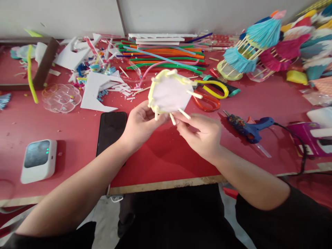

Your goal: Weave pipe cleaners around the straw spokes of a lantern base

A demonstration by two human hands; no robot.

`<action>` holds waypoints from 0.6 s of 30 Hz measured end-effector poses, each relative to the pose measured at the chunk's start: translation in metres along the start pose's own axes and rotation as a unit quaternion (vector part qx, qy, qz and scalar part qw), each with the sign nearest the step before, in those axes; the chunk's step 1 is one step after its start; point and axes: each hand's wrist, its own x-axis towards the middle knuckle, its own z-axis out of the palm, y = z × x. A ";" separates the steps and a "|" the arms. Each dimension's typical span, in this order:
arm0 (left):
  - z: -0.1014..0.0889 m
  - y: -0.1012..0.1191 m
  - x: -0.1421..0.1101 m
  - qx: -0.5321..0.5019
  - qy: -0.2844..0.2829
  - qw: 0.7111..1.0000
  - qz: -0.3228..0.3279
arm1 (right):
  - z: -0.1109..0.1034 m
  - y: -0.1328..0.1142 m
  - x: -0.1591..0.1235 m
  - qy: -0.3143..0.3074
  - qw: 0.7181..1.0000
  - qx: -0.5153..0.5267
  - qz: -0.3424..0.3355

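Note:
A round white disc (171, 93) edged with pale yellow pipe cleaner is held up above the red table, with several short wooden sticks standing out from its rim. My left hand (144, 122) is closed on the disc's lower left edge, thumb along the bottom. At the lower right edge my right hand (201, 131) pinches the rim close to two of the sticks. Just behind the disc lie scissors (214, 91) with yellow and red handles, their blades hidden by it. Below my left hand, a black phone (111, 128) rests on the table.
A blue glue gun (249, 126) with a black cord lies at the right. Finished pipe-cleaner lanterns (251, 48) stand at the back right. Coloured pipe cleaners (166, 57), white foam offcuts (95, 90) and a clear flower-shaped tray (62, 98) lie behind. A white device (38, 160) sits left.

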 end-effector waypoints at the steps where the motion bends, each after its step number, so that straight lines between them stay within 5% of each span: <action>1: -0.001 0.000 0.001 -0.011 0.019 1.000 0.002 | -0.001 0.001 0.001 -0.005 1.000 0.011 0.018; 6: -0.007 -0.002 0.007 -0.040 0.102 0.994 -0.013 | -0.012 0.019 0.005 -0.001 0.993 -0.100 0.067; 12: -0.005 -0.004 0.009 -0.068 0.118 0.991 -0.010 | -0.009 0.034 -0.006 -0.132 0.941 -0.307 0.051; 15: -0.006 -0.004 0.009 -0.069 0.128 0.989 0.001 | -0.009 0.035 -0.004 -0.131 0.960 -0.240 0.053; 18: -0.006 -0.003 0.009 -0.073 0.133 0.988 -0.005 | -0.016 0.035 0.004 -0.037 0.991 -0.061 0.114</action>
